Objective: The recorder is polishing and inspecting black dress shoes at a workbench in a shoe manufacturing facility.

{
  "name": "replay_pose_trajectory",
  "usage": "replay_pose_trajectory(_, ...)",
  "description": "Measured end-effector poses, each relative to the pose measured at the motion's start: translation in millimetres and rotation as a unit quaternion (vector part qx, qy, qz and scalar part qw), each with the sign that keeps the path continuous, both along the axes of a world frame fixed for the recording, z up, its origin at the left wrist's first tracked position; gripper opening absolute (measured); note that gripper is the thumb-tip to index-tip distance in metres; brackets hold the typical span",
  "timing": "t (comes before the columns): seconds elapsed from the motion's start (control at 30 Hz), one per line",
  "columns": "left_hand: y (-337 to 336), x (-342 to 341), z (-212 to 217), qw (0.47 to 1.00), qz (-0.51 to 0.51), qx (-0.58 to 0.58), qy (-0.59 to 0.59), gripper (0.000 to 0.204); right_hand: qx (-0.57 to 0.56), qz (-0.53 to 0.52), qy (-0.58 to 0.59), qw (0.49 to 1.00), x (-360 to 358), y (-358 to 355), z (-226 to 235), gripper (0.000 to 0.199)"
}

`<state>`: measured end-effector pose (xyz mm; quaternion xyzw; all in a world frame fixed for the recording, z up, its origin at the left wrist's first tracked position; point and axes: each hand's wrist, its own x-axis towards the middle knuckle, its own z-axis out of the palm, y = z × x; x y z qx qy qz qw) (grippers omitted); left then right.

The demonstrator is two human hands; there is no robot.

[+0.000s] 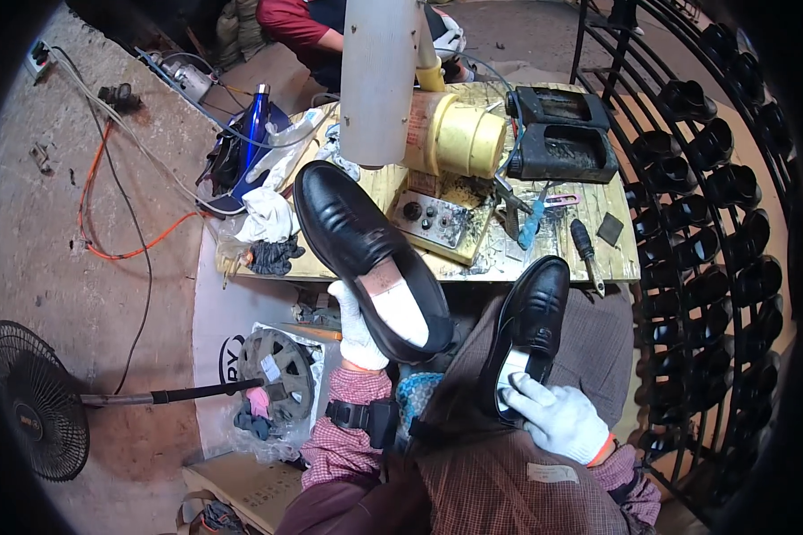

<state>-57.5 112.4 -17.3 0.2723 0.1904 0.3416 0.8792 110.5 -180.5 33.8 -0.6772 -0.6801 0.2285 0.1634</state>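
My left hand (359, 332), in a white knit glove, grips a black leather loafer (341, 223) from below and beside it. That loafer tilts with its toe to the upper left, and its pale insole shows; most of my fingers are hidden under it. A second black loafer (537, 312) lies over my lap on the brown checked apron (495, 481), toe pointing away. My gloved right hand (564, 423) is at its heel end, with fingers reaching into the opening onto the white insole and the thumb out of sight.
Ahead stands a wooden workbench (321, 265) with a yellow machine part (468, 138), a control box (430, 220), black trays (562, 152) and a screwdriver (587, 254). A shoe rack (687, 267) curves along the right. A fan (36, 401) is at left; another person (303, 31) sits beyond the bench.
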Motion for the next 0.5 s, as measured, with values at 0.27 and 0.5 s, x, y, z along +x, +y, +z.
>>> replay_pose_trajectory(0.27,15.0,29.5,-17.1,0.999,0.002,0.010,0.046,0.065,-0.042,-0.009,-0.013,0.999,1.7,3.3,-6.5,0.050)
replay_pose_trajectory(0.5,63.4,43.5,-33.1,0.984,-0.035,-0.119,-0.128,0.077,-0.021,-0.011,-0.017,1.000,5.9,6.8,-12.6,0.051)
